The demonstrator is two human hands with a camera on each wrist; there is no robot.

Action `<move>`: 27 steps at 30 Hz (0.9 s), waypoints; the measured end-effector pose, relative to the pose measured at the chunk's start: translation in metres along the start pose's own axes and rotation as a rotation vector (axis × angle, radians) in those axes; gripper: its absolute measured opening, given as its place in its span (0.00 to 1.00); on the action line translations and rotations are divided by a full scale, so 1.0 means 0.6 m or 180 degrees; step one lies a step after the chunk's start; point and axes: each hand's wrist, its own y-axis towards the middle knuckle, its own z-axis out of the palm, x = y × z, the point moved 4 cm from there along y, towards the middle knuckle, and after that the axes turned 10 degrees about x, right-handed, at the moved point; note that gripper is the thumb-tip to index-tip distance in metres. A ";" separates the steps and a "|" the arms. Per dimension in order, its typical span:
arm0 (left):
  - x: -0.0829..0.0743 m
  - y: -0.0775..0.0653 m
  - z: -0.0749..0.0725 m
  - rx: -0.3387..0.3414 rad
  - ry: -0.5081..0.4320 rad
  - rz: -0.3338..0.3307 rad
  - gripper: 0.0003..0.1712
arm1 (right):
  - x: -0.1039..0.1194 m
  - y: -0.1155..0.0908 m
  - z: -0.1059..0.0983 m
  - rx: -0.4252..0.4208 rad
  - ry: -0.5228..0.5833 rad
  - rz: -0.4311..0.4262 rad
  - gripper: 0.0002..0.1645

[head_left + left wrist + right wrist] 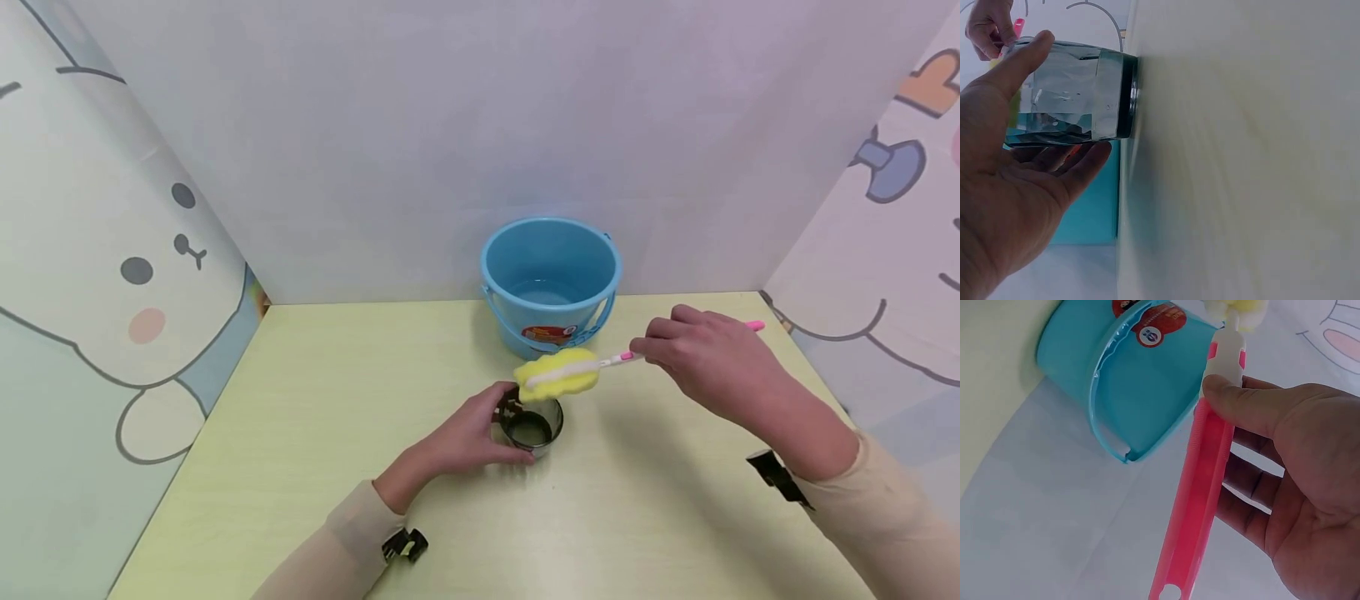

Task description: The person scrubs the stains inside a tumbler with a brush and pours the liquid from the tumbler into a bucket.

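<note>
Two hands work mid-table point(315, 392): the left hand point(468, 433) wraps a clear glass jar point(531, 425), rigid, likely slippery and breakable, best held round its wall. The right hand point(705, 358) pinches a light pink-handled sponge brush point(558, 372), soft-headed, over the jar's rim. A blue bucket point(551, 279) stands close at twelve o'clock; open room lies at nine.
</note>
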 end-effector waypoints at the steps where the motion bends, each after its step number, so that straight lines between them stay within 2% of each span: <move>1: 0.000 0.000 0.000 -0.0001 -0.0026 0.0004 0.56 | 0.002 0.002 -0.003 0.0035 -0.0041 -0.0012 0.26; 6: 0.000 0.004 0.000 0.0006 -0.0160 -0.0007 0.54 | 0.014 0.013 -0.019 0.0182 -0.0268 -0.0063 0.29; 11: 0.000 0.007 -0.001 0.0015 -0.0208 -0.0032 0.54 | 0.028 0.023 -0.029 0.0136 -0.0499 -0.0212 0.28; 15: -0.003 0.009 -0.001 0.0029 -0.0252 0.0003 0.53 | 0.037 0.031 -0.031 0.0205 -0.0677 -0.0277 0.29; 22: 0.001 0.013 0.002 0.0037 -0.0235 -0.0006 0.54 | 0.055 0.047 -0.035 0.0407 -0.0910 -0.0325 0.36; 27: 0.001 0.013 0.003 0.0029 -0.0212 -0.0040 0.55 | 0.068 0.058 -0.034 0.0318 -0.1054 -0.0439 0.37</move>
